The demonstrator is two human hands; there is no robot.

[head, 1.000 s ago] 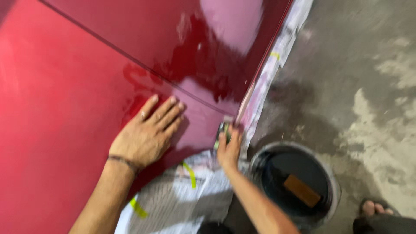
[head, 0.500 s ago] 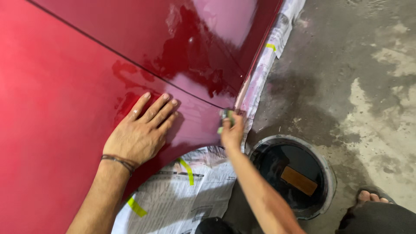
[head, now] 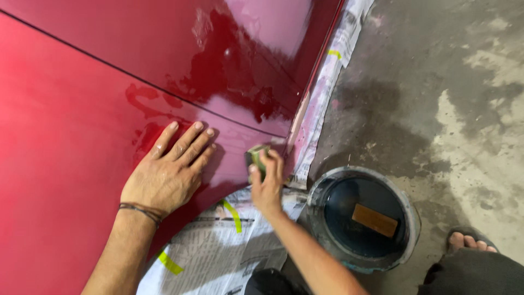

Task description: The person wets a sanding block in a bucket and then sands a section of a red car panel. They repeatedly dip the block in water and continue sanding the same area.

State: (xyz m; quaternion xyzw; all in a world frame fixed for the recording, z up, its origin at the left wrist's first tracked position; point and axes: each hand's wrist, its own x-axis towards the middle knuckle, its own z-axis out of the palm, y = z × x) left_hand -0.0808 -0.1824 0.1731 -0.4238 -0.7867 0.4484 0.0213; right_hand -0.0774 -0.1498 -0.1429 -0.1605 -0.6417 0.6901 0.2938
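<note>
A glossy red car body panel (head: 82,109) fills the left and top of the head view, wet in patches, with a dark seam line running across it. My left hand (head: 166,172) lies flat on the panel, fingers spread, a thin band on its wrist. My right hand (head: 267,183) presses a small green and dark sanding pad (head: 255,157) against the panel's lower edge, close to the masked strip.
Newspaper (head: 218,246) held with yellow-green tape covers the wheel opening and runs up the panel's right edge (head: 333,71). A round bucket (head: 363,218) of dark water with a brown block floating in it stands on the stained concrete floor (head: 447,98). My sandalled foot (head: 469,240) is at lower right.
My right hand with the pad has slid a little along the panel's lower edge. The left hand stays flat on the panel. The view has shifted slightly.
</note>
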